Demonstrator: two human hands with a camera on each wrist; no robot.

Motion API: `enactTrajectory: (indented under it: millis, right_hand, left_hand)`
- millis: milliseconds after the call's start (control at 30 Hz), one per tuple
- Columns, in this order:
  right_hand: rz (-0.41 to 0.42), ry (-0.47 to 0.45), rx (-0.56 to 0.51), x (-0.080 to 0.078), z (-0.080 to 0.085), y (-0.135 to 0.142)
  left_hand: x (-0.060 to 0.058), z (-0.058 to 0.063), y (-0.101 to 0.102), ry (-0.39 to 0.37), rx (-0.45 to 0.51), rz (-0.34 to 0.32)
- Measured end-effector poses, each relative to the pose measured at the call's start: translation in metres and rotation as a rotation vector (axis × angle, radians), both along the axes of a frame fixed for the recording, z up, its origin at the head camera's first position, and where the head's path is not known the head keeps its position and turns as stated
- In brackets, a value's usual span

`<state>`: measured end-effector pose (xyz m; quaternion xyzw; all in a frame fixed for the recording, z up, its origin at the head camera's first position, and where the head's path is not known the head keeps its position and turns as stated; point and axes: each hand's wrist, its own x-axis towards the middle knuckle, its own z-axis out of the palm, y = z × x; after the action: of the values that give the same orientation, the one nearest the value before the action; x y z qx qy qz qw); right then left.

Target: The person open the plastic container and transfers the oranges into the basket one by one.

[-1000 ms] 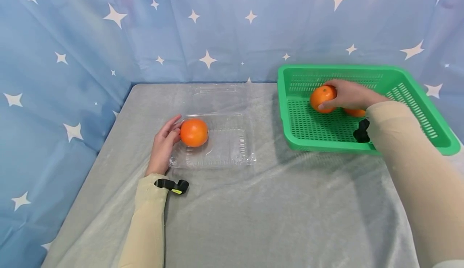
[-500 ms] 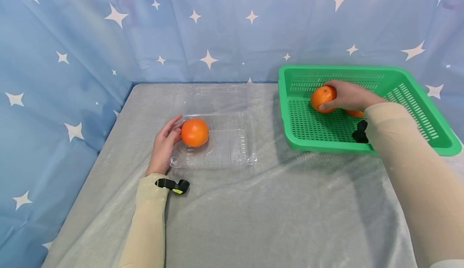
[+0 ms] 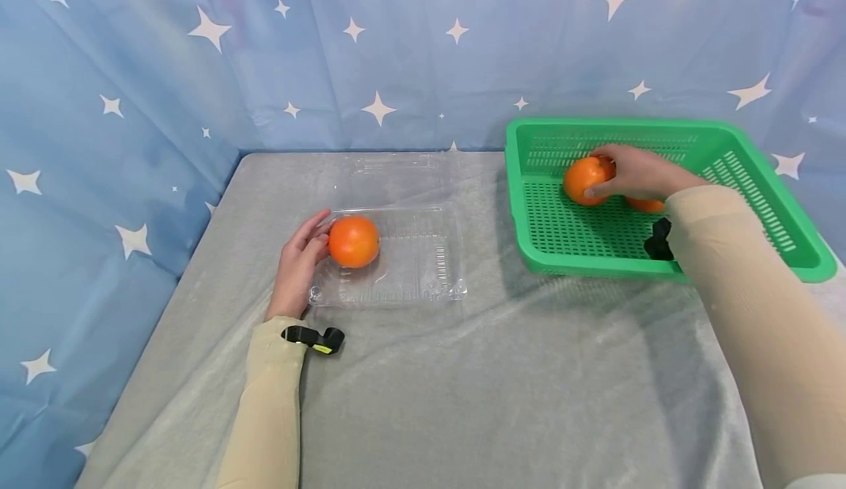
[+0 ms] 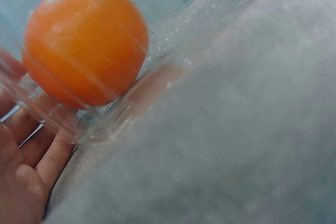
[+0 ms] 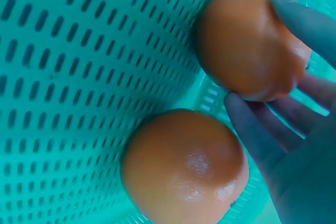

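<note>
A clear plastic clamshell box (image 3: 396, 254) lies with its lid laid back on the table, one orange (image 3: 354, 241) at the left end of its tray. My left hand (image 3: 300, 261) rests against the outside of the tray's left wall; the left wrist view shows fairly straight fingers (image 4: 52, 156) there, partly behind the clear plastic. Over in the green basket (image 3: 542, 258), my right hand (image 3: 644, 172) grips a second orange (image 3: 587, 180) between thumb and fingers. Another orange (image 5: 184, 166) sits beside it on the basket floor, mostly covered by that hand in the head view.
Grey cloth (image 3: 496, 386) covers the table, slightly wrinkled. Behind and to the left hangs a blue curtain (image 3: 410, 48) with white stars. The basket's raised walls surround the right hand, and its right end stands near the table's right edge.
</note>
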<state>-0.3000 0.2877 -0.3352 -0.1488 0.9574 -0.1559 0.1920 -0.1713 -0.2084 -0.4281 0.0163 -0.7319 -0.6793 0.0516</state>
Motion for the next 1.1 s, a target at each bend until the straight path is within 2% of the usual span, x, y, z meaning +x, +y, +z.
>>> enactTrajectory:
  millis: [1100]
  right_hand:
    - [-0.038, 0.018, -0.018, 0.009, 0.012, 0.009]
  left_hand:
    - [0.001, 0.001, 0.001, -0.014, -0.013, 0.009]
